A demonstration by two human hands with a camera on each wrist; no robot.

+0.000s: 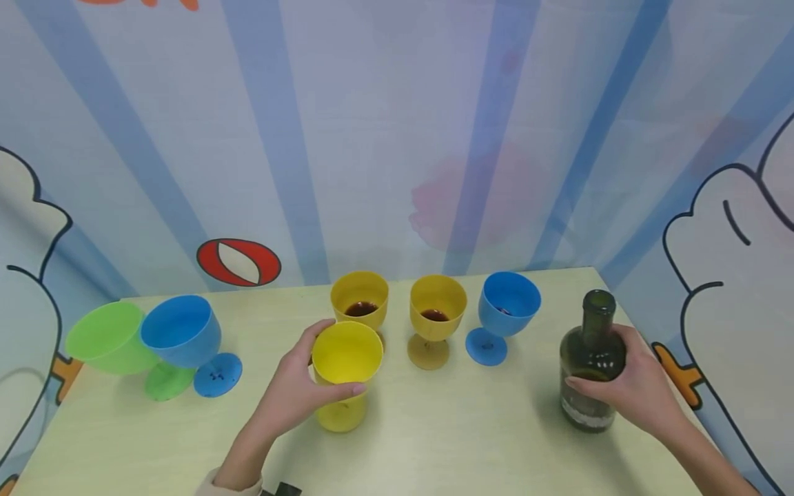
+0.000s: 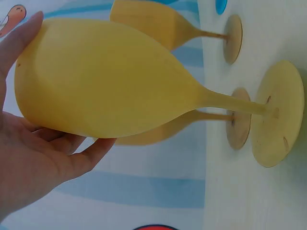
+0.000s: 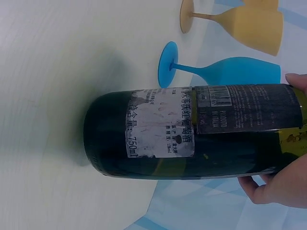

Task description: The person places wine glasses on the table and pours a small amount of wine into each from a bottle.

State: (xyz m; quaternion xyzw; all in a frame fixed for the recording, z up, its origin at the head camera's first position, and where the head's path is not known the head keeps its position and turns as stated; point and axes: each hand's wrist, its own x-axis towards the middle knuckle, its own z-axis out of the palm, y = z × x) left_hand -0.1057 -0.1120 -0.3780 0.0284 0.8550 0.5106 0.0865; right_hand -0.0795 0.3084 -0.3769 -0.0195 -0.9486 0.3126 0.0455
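My left hand (image 1: pixel 291 393) grips a bright yellow wine glass (image 1: pixel 344 355) by its bowl, thumb on the near side and fingers round the far side. The left wrist view shows this glass (image 2: pixel 105 79) with its thin stem and round foot; no liquid shows inside it from above. On the right, my right hand (image 1: pixel 645 386) holds a dark green wine bottle (image 1: pixel 586 399) round its upper body. The bottle is upright and uncorked, its base close over the table. Its paper labels (image 3: pixel 160 122) face the right wrist camera.
Two darker yellow glasses (image 1: pixel 429 351) (image 1: pixel 360 286) with dark red liquid stand behind the held one. Right of them is a blue glass (image 1: pixel 510 303) with a little liquid. A green glass (image 1: pixel 112 337) and another blue glass (image 1: pixel 186 337) stand at the left of the pale table (image 1: pixel 446 441).
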